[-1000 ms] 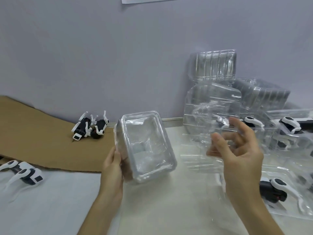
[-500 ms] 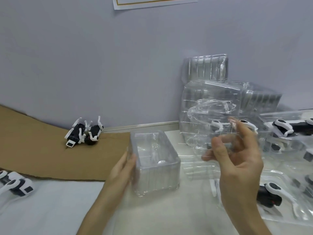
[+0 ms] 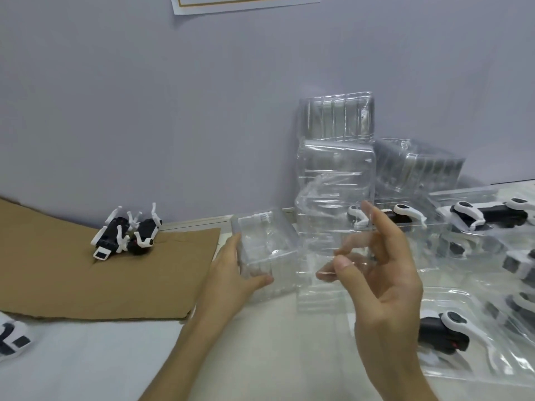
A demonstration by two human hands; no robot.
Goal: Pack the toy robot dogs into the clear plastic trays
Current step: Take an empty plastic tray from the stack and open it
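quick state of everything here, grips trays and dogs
small clear tray: upright on the table, empty
left grip: holds the small clear tray's side
thin clear tray: raised above the table
right grip: pinches the thin clear tray
two toy robot dogs: on the cardboard, legs up, unpacked
toy robot dog at right: lying in a flat tray

— What do your arms look like?
— My left hand (image 3: pixel 228 273), centre frame, and my right hand (image 3: pixel 388 287), right of centre, are bare. Both forearms run uncovered to the bottom edge. The thumbnail is short.
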